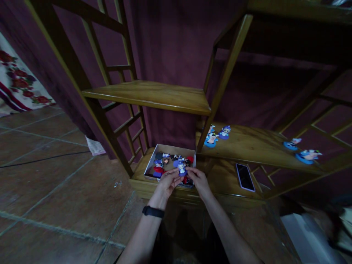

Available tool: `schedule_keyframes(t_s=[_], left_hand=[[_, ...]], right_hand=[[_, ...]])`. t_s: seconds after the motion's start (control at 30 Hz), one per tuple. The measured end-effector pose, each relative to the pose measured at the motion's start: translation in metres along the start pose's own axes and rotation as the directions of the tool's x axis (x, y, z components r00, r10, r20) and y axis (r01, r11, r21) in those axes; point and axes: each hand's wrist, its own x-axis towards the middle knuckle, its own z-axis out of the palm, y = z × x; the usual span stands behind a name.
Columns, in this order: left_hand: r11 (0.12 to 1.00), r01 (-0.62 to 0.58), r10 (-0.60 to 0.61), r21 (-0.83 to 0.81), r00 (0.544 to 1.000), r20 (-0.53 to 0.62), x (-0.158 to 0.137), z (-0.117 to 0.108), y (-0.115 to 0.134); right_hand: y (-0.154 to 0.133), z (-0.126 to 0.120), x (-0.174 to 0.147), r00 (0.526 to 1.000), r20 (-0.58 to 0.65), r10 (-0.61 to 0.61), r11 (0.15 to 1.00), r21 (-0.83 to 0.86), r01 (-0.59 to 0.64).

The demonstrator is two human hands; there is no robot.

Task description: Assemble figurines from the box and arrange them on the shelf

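Between my two hands, over the front of a shallow cardboard box (153,157), is a small purple-and-white figurine (181,168). My left hand (168,181) has its fingers closed on the figurine's left side and base. The fingertips of my right hand (198,179) pinch it from the right. Inside the box lie several more figurines, some with red (158,169) bases and others with purple or black parts. A dark band (153,212) circles my left wrist.
On the right-hand shelf (247,145) stand a purple figurine (224,132) and several blue-based ones, such as the one (308,156) at the far end. A phone (245,177) lies on the lower board. A wooden post (228,80) and a middle shelf (154,96) frame the box.
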Motion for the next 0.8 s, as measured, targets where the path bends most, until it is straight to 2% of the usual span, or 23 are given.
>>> schedule_keyframes(t_s=[0.1, 0.23, 0.33, 0.63, 0.8], left_hand=[[1.0, -0.003, 0.003, -0.007, 1.0, -0.009, 0.0, 0.0, -0.001], [1.0, -0.026, 0.026, -0.007, 0.999, -0.025, 0.001, 0.0, -0.002], [0.999, -0.045, 0.044, -0.012, 0.998, -0.042, 0.0, 0.0, -0.003], [0.999, -0.051, 0.05, -0.014, 0.995, -0.083, -0.001, 0.0, -0.006], [0.999, -0.028, 0.025, -0.039, 0.998, -0.062, 0.001, -0.003, -0.004]], right_hand=[[-0.002, 0.001, -0.001, 0.996, -0.004, -0.091, 0.989, -0.122, 0.089], [-0.008, 0.004, -0.004, 0.968, 0.002, -0.25, 0.934, -0.261, 0.242], [-0.01, 0.006, -0.007, 0.953, 0.019, -0.302, 0.905, -0.308, 0.293], [-0.005, 0.012, -0.012, 0.959, -0.019, -0.284, 0.915, -0.306, 0.264], [-0.003, 0.014, -0.011, 0.969, -0.035, -0.244, 0.94, -0.255, 0.228]])
